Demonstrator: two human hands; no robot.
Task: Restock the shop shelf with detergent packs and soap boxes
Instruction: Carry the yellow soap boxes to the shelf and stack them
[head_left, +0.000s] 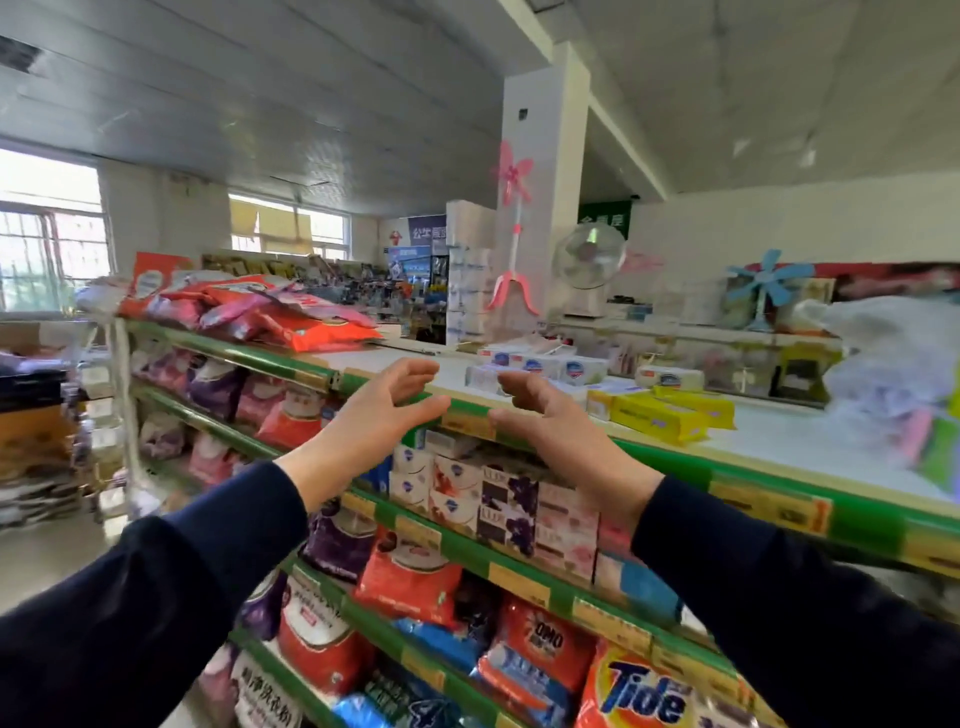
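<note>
Both my arms reach up toward the top board of the green-edged shelf (675, 457). My left hand (382, 410) and my right hand (545, 421) face each other with fingers loosely spread, holding nothing, a gap between them. Just beyond my right hand lie white soap boxes (545, 366) and yellow soap packs (670, 410) on the top board. A heap of red and pink detergent packs (275, 312) lies further left on that board. Lower tiers hold soap boxes (498, 499) and detergent packs (540, 660).
A crumpled plastic bag (893, 353) sits on the top board at the right. A white pillar (545, 197) and a fan (589, 260) stand behind the shelf. Stacked goods (36, 441) fill the left side of the aisle.
</note>
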